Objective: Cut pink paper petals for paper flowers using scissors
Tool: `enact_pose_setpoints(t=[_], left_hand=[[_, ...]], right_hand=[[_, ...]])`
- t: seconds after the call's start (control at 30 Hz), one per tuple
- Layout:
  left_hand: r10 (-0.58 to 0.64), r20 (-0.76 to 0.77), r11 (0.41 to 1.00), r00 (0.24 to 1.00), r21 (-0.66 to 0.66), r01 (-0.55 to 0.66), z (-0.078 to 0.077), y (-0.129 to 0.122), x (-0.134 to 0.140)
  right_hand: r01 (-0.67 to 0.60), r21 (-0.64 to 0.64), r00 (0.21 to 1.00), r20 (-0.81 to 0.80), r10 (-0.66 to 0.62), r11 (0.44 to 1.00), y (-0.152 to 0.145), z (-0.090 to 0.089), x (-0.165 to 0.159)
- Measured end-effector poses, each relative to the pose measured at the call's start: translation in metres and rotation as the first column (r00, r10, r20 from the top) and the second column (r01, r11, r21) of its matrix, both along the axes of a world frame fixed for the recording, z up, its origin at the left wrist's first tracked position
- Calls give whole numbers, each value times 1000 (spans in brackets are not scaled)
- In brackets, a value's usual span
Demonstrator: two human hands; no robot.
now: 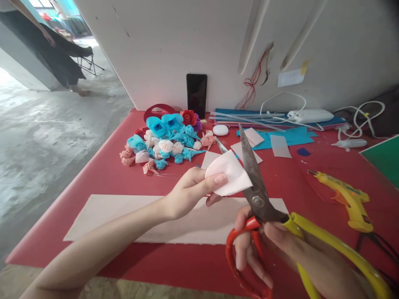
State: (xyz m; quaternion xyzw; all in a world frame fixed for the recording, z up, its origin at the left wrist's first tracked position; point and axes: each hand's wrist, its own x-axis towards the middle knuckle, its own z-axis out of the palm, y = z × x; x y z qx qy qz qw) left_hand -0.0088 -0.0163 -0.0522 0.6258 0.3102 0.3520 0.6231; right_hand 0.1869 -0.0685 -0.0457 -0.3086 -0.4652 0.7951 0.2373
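Between the thumb and fingers of my left hand (196,187) is a folded piece of pale pink paper (232,174), its upper left edge rounded. My right hand (296,249) grips a pair of scissors (255,182) with one red and one yellow handle. The blades stand apart, with the paper between them; one blade passes partly behind it. Below both hands lies a long pale pink strip of paper (124,216). Small pale paper pieces (281,146) rest beyond the scissors.
Blue, pink, white and red paper flowers (165,145) are heaped at the back left. A phone (196,93) leans on the wall. A yellow glue gun (349,199) lies at right, near a white power strip (310,115). A person (37,41) is at far left.
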Motion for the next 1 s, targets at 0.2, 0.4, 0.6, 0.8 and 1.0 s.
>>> enact_pose_setpoints(t=[0.2, 0.4, 0.6, 0.8, 1.0], left_hand=[[10, 24, 1000, 1000, -17, -10, -2, -1, 2], [23, 54, 998, 998, -62, -20, -2, -1, 3], [24, 56, 997, 998, -76, -20, -3, -1, 3], [26, 96, 994, 995, -105, -16, -5, 0, 3], [21, 136, 993, 990, -122, -5, -6, 0, 3]], right_hand=[[47, -26, 999, 27, -46, 999, -6, 7, -4], [73, -110, 995, -53, -79, 991, -8, 3, -4], [131, -164, 989, -48, -140, 978, -10, 3, -4], [151, -154, 987, -22, -156, 977, -7, 5, -7], [168, -189, 985, 8, -170, 967, -9, 7, -3]])
